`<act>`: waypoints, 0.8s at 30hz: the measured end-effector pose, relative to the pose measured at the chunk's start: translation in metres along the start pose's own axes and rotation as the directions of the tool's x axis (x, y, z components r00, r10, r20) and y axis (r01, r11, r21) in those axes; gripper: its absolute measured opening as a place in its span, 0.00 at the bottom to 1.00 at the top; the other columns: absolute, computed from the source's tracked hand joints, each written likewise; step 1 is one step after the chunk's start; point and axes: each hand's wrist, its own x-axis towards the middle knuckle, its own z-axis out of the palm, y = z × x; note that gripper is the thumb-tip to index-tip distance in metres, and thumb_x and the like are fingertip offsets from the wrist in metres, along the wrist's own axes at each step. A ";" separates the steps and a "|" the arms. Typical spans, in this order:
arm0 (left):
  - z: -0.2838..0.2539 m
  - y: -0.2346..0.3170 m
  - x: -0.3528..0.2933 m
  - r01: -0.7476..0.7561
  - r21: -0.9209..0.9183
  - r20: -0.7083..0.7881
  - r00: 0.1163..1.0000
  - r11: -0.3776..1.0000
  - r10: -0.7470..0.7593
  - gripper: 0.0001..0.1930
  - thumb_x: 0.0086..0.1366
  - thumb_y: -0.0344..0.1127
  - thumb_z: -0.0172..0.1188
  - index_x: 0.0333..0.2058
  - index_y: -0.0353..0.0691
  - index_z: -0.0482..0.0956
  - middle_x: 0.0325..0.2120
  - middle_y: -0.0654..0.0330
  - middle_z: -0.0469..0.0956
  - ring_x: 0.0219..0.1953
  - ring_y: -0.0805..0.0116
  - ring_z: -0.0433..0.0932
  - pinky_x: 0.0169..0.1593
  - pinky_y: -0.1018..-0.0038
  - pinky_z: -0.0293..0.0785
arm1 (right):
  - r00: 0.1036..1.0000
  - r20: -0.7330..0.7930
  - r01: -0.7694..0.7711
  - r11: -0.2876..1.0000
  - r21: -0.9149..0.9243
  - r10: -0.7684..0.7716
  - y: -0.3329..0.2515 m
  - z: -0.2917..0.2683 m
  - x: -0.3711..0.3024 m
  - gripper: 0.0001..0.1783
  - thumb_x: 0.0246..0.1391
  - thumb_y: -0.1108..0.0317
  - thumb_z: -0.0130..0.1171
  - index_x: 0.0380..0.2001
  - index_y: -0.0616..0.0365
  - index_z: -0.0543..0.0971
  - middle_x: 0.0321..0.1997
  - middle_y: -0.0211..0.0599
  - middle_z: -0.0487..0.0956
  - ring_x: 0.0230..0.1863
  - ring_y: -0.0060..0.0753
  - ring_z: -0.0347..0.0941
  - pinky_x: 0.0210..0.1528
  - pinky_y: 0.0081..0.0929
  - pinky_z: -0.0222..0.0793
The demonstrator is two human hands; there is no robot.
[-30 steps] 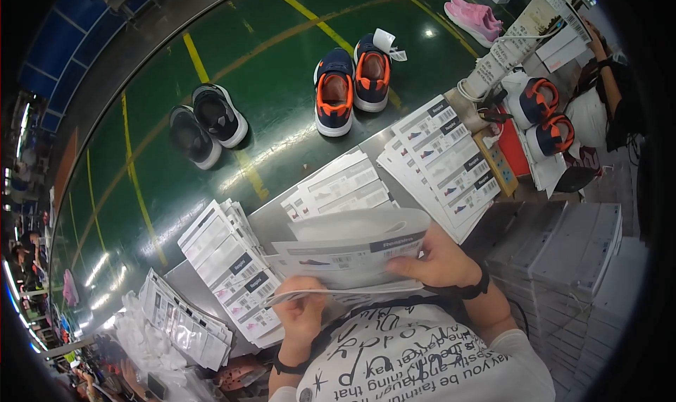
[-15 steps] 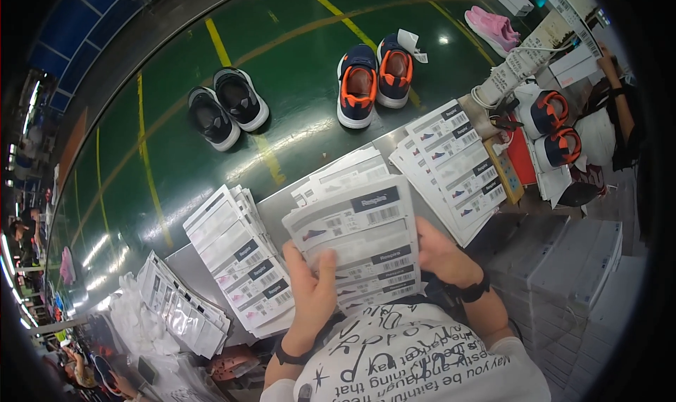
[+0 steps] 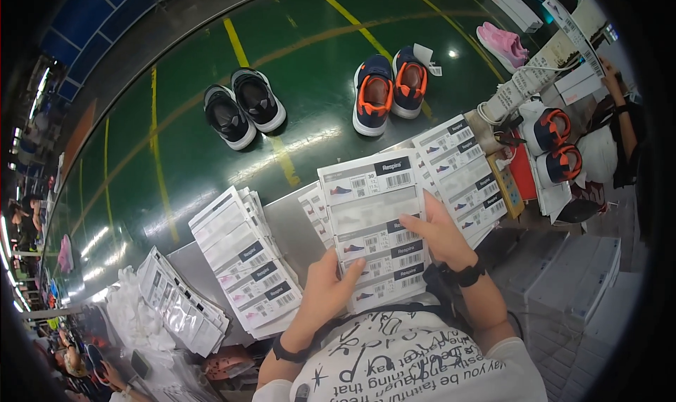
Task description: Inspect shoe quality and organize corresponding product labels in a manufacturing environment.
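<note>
Both my hands hold a sheet of printed shoe-box labels (image 3: 374, 208) upright in front of my chest. My left hand (image 3: 325, 289) grips its lower left side, thumb on the front. On the right edge, my right hand (image 3: 443, 234) is closed with its thumb across the face; its other fingers are hidden behind. The sheet has a blank backing strip between printed labels. To its left lies a thick stack of label sheets (image 3: 246, 264) with pink shoe pictures. Another pile of label sheets (image 3: 461, 176) lies to the right, and more label sheets (image 3: 312, 208) show partly behind.
On the green conveyor belt (image 3: 317, 64) stand a black pair of shoes (image 3: 243, 109) and a navy-orange pair (image 3: 389, 92). Bagged label sheets (image 3: 182, 300) lie at left. A power strip (image 3: 517, 95), a pink shoe (image 3: 502, 45) and another person's arm (image 3: 616, 85) are at right.
The label sheet has turned more upright and moved slightly right. My right thumb has come onto its front. In the picture, the shoes and belt have shifted a little right.
</note>
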 end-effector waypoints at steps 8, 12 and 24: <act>-0.072 0.043 -0.007 -0.430 0.484 0.210 0.902 0.762 0.376 0.23 0.61 0.40 0.63 0.51 0.33 0.74 0.37 0.45 0.80 0.31 0.50 0.81 0.35 0.62 0.76 | 0.992 -0.096 -0.130 0.682 -0.720 0.088 0.001 -0.014 0.028 0.25 0.55 0.69 0.60 0.55 0.66 0.70 0.52 0.54 0.77 0.54 0.42 0.75 0.56 0.32 0.68; -0.117 0.058 0.068 -0.358 0.741 0.087 0.890 0.569 0.447 0.30 0.61 0.43 0.64 0.58 0.37 0.68 0.42 0.40 0.78 0.44 0.44 0.78 0.47 0.56 0.75 | 0.991 -0.004 0.051 0.408 -0.912 -0.133 -0.001 -0.007 0.021 0.28 0.52 0.66 0.63 0.54 0.67 0.69 0.47 0.56 0.75 0.53 0.56 0.71 0.57 0.39 0.65; -0.168 0.069 0.232 -0.107 0.782 -0.143 0.928 0.614 0.343 0.33 0.47 0.64 0.66 0.40 0.38 0.84 0.34 0.48 0.84 0.40 0.52 0.83 0.45 0.63 0.77 | 0.952 0.102 0.182 0.265 -0.947 -0.288 0.011 -0.013 -0.021 0.44 0.49 0.62 0.68 0.64 0.72 0.60 0.63 0.60 0.64 0.63 0.58 0.62 0.64 0.40 0.62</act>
